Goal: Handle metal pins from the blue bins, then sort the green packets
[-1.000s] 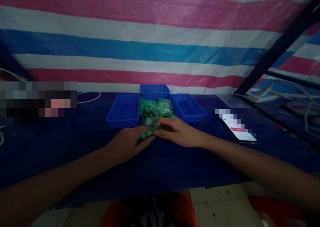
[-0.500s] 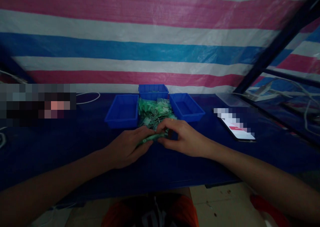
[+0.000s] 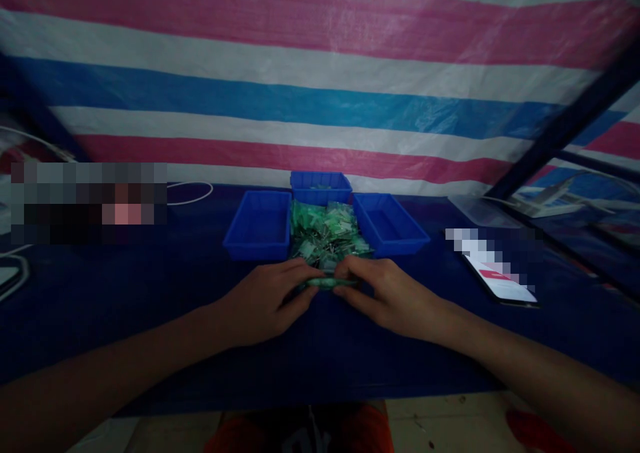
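A small green plastic packet (image 3: 327,282) is held level between my two hands, just above the near side of the table. My left hand (image 3: 265,301) pinches its left end between thumb and fingers. At the other end, the thumb and fingers of my right hand (image 3: 395,298) close on it. Directly beyond the hands lies a heap of clear and green packets (image 3: 327,230) with thin, shiny metal-looking pieces among them. What exactly those pieces are is too dim to tell. My fingers partly cover the packet and the near edge of the heap.
Blue plastic trays flank the heap: a left tray (image 3: 256,249), a right tray (image 3: 406,246) and a back tray (image 3: 321,194). A lit phone (image 3: 493,273) lies on the blue table (image 3: 320,360) at the right. White cable (image 3: 193,202) runs at the left. Striped sheeting (image 3: 320,80) hangs behind.
My right hand has shifted its fingers along the packet to its right end, and the packet now lies straighter. The whole view has swung slightly left.
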Motion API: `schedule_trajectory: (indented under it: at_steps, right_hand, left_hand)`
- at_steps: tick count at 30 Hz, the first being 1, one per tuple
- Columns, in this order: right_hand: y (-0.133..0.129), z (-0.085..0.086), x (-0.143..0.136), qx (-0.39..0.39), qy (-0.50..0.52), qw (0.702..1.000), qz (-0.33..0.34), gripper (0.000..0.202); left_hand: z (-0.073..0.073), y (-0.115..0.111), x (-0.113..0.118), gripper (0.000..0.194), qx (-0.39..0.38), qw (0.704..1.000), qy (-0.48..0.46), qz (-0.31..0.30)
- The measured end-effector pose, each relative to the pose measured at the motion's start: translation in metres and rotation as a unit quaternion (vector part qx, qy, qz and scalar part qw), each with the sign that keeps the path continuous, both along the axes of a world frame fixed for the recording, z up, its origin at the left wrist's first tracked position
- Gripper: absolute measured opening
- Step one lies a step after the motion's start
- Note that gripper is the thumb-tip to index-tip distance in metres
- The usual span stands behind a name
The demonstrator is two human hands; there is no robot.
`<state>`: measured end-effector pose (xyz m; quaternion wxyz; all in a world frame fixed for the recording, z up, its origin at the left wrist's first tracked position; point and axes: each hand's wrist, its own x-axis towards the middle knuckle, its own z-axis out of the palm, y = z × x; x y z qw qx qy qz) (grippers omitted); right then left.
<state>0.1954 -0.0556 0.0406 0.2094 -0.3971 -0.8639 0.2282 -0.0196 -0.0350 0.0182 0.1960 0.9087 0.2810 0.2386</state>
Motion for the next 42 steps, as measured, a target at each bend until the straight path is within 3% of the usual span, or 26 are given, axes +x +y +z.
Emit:
schedule_trajectory:
  at_steps: [10,16,21,23,27,31,33,37,42]
  right_hand:
    - [-0.005,-0.005,-0.003,-0.030,0.001,1.000,-0.004,0.015]
    - [0.000,-0.007,0.001,-0.047,-0.005,0.999,-0.003,0.022]
    - [0.004,-0.007,0.005,-0.049,0.011,0.999,-0.005,0.056]
    - [0.003,-0.007,0.006,-0.034,-0.003,0.999,0.011,0.057]
    - [0.001,-0.005,0.007,-0.016,-0.024,0.999,0.035,0.044]
    - [0.000,-0.002,0.006,0.002,-0.022,0.999,0.044,0.044]
    - [-0.001,-0.002,0.006,0.014,-0.017,0.999,0.048,0.043]
    - [-0.002,-0.002,0.005,0.038,-0.018,0.997,0.060,0.035]
    - [0.002,-0.003,0.004,0.060,-0.019,0.995,0.075,0.030]
  left_hand:
    - [0.001,0.010,-0.002,0.017,-0.080,0.996,-0.006,-0.035]
    - [-0.003,0.006,-0.004,0.018,-0.104,0.994,0.022,-0.005]
    - [-0.003,0.011,-0.007,0.024,-0.176,0.984,0.010,0.000]
    - [-0.001,0.011,-0.007,0.021,-0.186,0.982,0.002,-0.017]
    - [0.001,0.008,-0.006,0.014,-0.179,0.984,0.019,-0.005]
    - [0.001,0.006,-0.005,0.043,-0.161,0.986,0.035,0.013]
    - [0.002,0.006,-0.005,0.047,-0.131,0.990,0.043,0.006]
    - [0.005,0.005,-0.006,0.041,-0.052,0.995,0.085,-0.014]
    - [0.006,0.005,-0.006,0.023,-0.009,0.991,0.131,-0.025]
